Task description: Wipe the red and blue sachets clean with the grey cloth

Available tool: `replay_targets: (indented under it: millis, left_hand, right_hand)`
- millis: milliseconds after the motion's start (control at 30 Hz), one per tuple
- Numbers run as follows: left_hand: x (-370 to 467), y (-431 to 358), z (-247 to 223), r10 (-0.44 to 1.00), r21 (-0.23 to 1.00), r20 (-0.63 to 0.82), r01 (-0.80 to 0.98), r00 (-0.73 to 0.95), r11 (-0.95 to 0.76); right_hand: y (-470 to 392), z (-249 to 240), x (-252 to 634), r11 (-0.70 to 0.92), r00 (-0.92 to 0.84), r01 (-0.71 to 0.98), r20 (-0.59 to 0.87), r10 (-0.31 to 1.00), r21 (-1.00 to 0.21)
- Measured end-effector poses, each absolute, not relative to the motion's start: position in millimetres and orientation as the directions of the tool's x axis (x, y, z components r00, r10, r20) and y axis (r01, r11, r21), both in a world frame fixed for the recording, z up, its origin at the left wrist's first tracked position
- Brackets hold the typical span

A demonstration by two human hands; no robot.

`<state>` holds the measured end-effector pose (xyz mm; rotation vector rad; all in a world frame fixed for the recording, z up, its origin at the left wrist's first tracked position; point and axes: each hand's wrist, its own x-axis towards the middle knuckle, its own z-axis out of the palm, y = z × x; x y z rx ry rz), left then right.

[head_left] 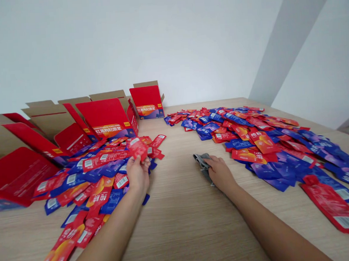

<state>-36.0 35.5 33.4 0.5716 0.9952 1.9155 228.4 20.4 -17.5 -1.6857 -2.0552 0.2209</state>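
My left hand [138, 173] pinches a red sachet [138, 148], slightly blurred, above the near edge of the left pile of red and blue sachets [105, 166]. My right hand [220, 171] is closed on a grey cloth [204, 162], which touches the table in the middle. Some of the cloth is hidden under the fingers. To the right of that hand spreads a second, larger pile of red and blue sachets [264, 140].
Open red cardboard boxes [104, 111] with raised brown flaps stand along the left side. Another open red box [146, 98] stands farther back by the wall. Wood-grain table top [180, 224] shows between the piles. One red sachet [334, 205] lies at the right front.
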Motion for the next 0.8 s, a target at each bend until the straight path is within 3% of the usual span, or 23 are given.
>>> replay_targets:
  millis: [100,233,300,333,367,400,600,733,800]
  left_hand:
    - [-47,40,41,0.774,0.739,0.042,-0.502,-0.632,-0.450]
    - [-29,44,19,0.901,0.870,0.063,-0.419,-0.429,-0.260]
    - [-7,54,4,0.964,0.979,0.048,-0.179,-0.262,-0.098]
    - [7,62,-2,0.983,0.997,0.076,0.039,-0.165,-0.071]
    - [21,72,-5,0.991,0.954,0.123,0.282,-0.059,-0.102]
    - [35,83,-7,0.989,0.926,0.144,0.356,-0.016,-0.129]
    - [110,149,-2,0.944,0.774,0.263,0.540,0.198,-0.329]
    - [144,172,-7,0.899,0.610,0.281,0.661,0.336,-0.438]
    - [155,177,-9,0.880,0.584,0.313,0.658,0.358,-0.476]
  right_hand:
    - [20,-20,226,0.232,-0.123,0.871,0.265,0.956,-0.434]
    - [25,-27,224,0.246,-0.085,0.798,0.302,0.950,-0.550]
    - [29,-31,224,0.260,-0.032,0.707,0.337,0.941,-0.657]
    - [31,-31,223,0.263,0.013,0.644,0.354,0.935,-0.718]
    - [34,-32,223,0.265,0.066,0.572,0.365,0.929,-0.776]
    - [35,-31,222,0.265,0.125,0.496,0.370,0.921,-0.827]
    - [38,-25,222,0.237,0.363,0.185,0.290,0.885,-0.954]
    - [36,-19,223,0.207,0.367,0.186,0.264,0.892,-0.960]
    - [35,-16,223,0.201,0.351,0.207,0.265,0.898,-0.957]
